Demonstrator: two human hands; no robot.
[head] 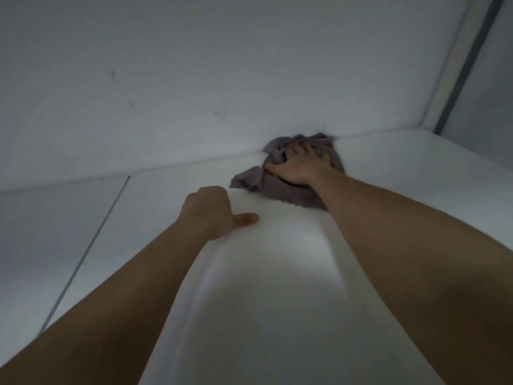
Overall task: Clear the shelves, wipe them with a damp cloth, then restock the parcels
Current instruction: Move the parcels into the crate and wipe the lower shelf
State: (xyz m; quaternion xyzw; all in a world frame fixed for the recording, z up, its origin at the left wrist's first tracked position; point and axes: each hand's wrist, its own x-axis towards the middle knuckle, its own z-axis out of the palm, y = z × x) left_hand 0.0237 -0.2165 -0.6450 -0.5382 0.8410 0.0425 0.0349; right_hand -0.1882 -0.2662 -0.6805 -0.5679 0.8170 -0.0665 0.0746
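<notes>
White back wall (194, 79), faintly scuffed with dark marks. Grey vertical strip (469, 62) at two o'clock beside a pale panel. Light dim, brightest at six o'clock.

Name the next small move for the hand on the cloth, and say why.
Probably drag the grey cloth forward, away from the back wall. The right hand presses it, bunched, into the shelf's rear edge, while the nearer shelf surface lies bare. The left hand rests on the shelf.
</notes>
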